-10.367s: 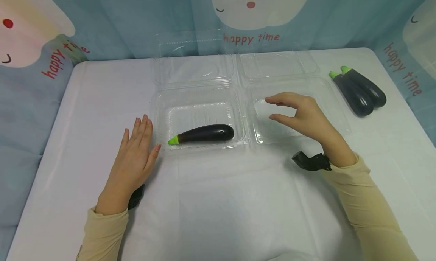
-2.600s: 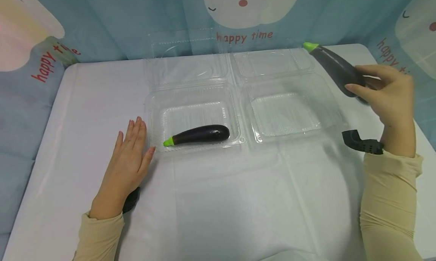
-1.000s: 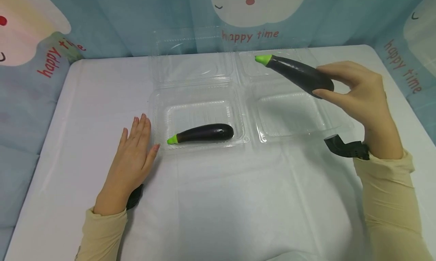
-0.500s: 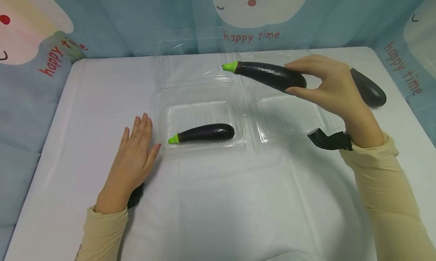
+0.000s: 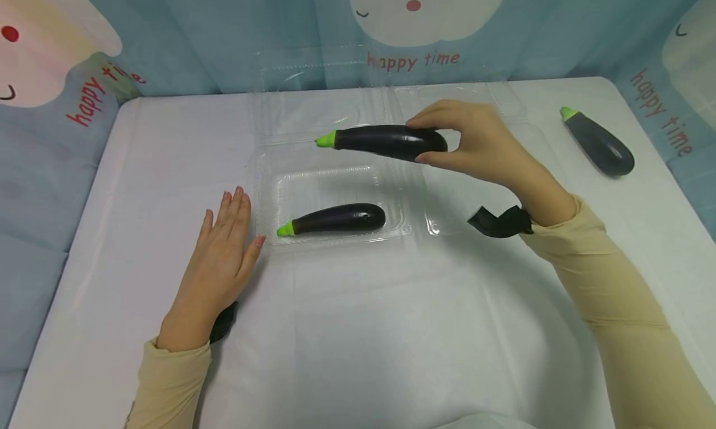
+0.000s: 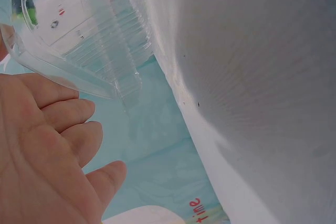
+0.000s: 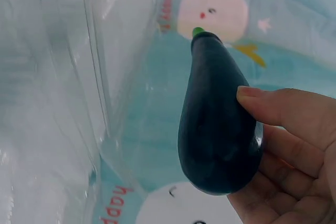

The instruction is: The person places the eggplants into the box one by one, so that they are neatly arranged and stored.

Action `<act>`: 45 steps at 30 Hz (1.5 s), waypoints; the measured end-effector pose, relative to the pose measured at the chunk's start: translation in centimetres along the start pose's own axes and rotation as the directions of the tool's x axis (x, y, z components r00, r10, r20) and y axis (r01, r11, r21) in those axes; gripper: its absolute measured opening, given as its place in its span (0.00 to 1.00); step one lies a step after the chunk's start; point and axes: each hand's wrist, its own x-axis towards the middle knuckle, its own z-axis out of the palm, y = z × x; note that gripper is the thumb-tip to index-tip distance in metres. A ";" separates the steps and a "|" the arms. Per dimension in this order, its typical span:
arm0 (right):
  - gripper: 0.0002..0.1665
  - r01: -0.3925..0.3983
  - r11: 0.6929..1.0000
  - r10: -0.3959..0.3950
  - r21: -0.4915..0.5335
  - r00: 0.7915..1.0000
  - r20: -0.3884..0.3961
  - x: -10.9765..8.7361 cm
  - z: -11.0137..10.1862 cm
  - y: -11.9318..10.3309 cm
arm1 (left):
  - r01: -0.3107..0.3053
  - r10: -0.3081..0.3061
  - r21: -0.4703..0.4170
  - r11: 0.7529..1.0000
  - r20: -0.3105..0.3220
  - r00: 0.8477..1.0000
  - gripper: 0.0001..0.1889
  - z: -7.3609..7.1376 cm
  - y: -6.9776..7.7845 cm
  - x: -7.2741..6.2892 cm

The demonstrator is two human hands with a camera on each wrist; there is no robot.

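My right hand (image 5: 475, 140) pinches an eggplant (image 5: 380, 141) by its thick end, thumb on the near side and fingers on the far side. Its green stem points left, above the left clear plastic container (image 5: 324, 155). In the right wrist view the same eggplant (image 7: 215, 119) stands against the thumb and fingers. A second eggplant (image 5: 341, 218) lies along the front of that container, stem to the left. My left hand (image 5: 218, 249) lies with straight fingers on the table beside the container's left side; in the left wrist view its fingers (image 6: 79, 135) are near the clear wall.
A second clear container (image 5: 475, 199) stands open to the right, partly behind the right hand and forearm. Another eggplant (image 5: 601, 144) lies on the white table (image 5: 358, 329) at the far right. Both lids lean back toward the blue printed curtain (image 5: 224, 37).
From the far right, my right hand has picked up one of two eggplants and carried it left, over the right container to above the left one. My left hand stays in place.
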 end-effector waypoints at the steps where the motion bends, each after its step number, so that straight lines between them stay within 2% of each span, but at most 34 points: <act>1: 0.23 0.004 1.000 -0.004 0.004 1.000 0.018 0.2 0.3 -0.1 | 0.000 0.000 0.000 1.000 -0.001 1.000 0.33 0.0 0.0 0.0; 9: 0.22 0.015 0.999 -0.021 0.038 0.984 0.178 1.9 2.3 -0.6 | -0.002 0.002 0.001 1.000 -0.003 1.000 0.33 0.1 -0.1 0.0; 17: 0.21 0.042 0.999 -0.048 0.026 0.940 0.337 3.5 4.0 -1.1 | -0.004 0.004 0.003 1.000 -0.005 1.000 0.33 0.1 -0.1 0.0; 26: 0.22 0.046 0.999 -0.051 0.022 0.909 0.413 5.0 5.2 -1.3 | -0.004 0.004 0.005 1.000 -0.010 1.000 0.34 -0.1 0.1 0.0; 36: 0.24 -0.041 0.998 0.011 0.045 0.855 0.518 5.8 6.4 -1.0 | -0.004 0.004 0.007 1.000 -0.007 1.000 0.33 0.0 0.0 0.1; 45: 0.24 -0.034 0.999 0.021 0.014 0.847 0.531 6.0 6.8 -1.1 | -0.008 0.008 0.009 1.000 -0.025 1.000 0.33 0.1 -0.1 -0.1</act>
